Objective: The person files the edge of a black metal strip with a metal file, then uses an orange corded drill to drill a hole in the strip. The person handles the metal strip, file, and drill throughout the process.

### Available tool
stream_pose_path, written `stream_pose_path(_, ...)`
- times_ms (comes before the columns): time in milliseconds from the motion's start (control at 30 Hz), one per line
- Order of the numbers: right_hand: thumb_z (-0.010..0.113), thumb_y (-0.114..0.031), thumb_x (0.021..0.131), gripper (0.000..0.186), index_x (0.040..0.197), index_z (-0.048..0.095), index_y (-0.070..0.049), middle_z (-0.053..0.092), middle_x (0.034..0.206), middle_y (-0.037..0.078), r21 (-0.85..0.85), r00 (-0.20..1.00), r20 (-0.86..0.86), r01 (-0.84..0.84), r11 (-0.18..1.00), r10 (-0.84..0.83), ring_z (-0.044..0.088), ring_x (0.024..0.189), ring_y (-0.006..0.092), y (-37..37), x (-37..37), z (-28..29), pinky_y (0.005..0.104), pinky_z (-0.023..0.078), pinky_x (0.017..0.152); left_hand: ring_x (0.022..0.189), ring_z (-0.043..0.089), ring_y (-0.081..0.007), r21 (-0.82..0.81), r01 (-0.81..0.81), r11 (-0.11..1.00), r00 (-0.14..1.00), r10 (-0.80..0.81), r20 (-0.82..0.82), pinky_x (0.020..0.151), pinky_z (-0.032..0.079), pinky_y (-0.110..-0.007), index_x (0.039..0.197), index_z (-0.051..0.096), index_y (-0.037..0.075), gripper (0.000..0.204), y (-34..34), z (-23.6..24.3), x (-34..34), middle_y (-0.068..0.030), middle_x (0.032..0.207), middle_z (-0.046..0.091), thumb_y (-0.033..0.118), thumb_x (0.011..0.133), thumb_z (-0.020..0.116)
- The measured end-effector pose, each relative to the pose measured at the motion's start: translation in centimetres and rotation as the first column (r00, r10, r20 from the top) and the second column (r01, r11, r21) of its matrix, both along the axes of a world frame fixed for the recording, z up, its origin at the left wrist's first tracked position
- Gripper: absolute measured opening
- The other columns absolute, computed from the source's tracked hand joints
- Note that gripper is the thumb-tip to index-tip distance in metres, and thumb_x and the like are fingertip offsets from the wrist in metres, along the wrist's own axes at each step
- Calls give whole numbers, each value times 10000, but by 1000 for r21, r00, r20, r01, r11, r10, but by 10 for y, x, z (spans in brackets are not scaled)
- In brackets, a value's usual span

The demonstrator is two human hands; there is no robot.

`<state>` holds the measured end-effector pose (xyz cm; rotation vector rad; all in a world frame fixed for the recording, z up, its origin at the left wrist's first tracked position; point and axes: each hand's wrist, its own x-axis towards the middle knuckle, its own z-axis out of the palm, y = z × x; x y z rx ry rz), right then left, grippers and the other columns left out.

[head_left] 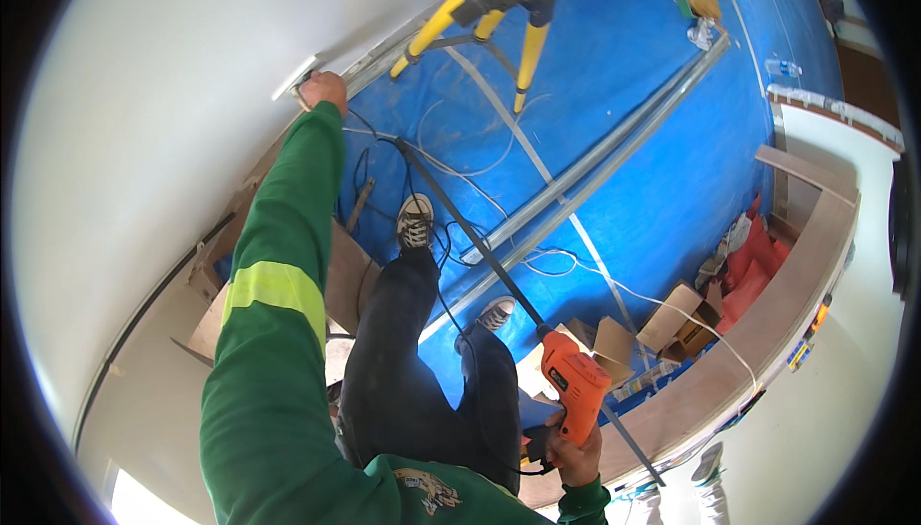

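Note:
My left hand (pixel 324 92) reaches far out to the wall, its fingers closed on what looks like a dark plug at a white socket plate (pixel 294 78). The hand partly hides the plug. Low on the right, my right hand (pixel 576 453) grips an orange power drill (pixel 575 383) by its handle. From the drill's front a long dark rod (pixel 470 233) slants up and left over the floor. A black cord (pixel 439 297) runs from near the drill handle past my legs, up towards the wall.
A yellow-legged tripod (pixel 531 57) stands ahead. Long metal channels (pixel 614 132) cross the blue floor sheet (pixel 585 36). Cables (pixel 470 175) loop near my shoes. A curved wooden ledge (pixel 767 328), cardboard boxes (pixel 672 314) and red sheeting (pixel 753 271) lie right. Another person's shoe (pixel 708 464) shows lower right.

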<state>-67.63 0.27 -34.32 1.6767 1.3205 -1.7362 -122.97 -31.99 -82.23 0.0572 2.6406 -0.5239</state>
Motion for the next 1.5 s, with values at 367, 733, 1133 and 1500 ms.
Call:
stream_pose_path(367,766,-195,917,468,1304,588,-1,676,976,43,-67,993,-102,53,996,-60,634,688,101,6,22,-26,226,491,560,1157,773,-307,-75,96,993,991,-89,95,953,639,-427,1061,818,97,264,-16,6,-17,-148,1225,787,159,812,881)
stream_pose_path(733,691,-202,889,655,1455,484,55,654,1024,83,-98,963,-219,139,985,-158,534,542,89,8,47,-30,228,451,490,912,700,-341,566,-726,-390,238,630,739,808,587,-478,1198,582,4,338,-59,8,-51,-155,987,687,304,1067,670)
stream_pose_path(1133,655,-100,828,655,1446,498,50,640,1195,159,-319,548,-558,551,771,-623,560,634,144,-5,51,122,310,472,587,1461,548,-301,-181,-974,-138,-109,-415,903,1226,434,-457,1513,590,37,601,178,428,387,-165,1498,646,476,1105,638)
stream_pose_path(1500,724,14,907,697,1567,499,-3,706,1319,146,-424,576,-467,520,742,-671,713,1148,284,-15,201,98,469,571,1023,871,680,-107,260,-949,-177,312,-418,853,812,591,-307,1165,687,52,258,316,563,545,-7,969,690,122,962,831)
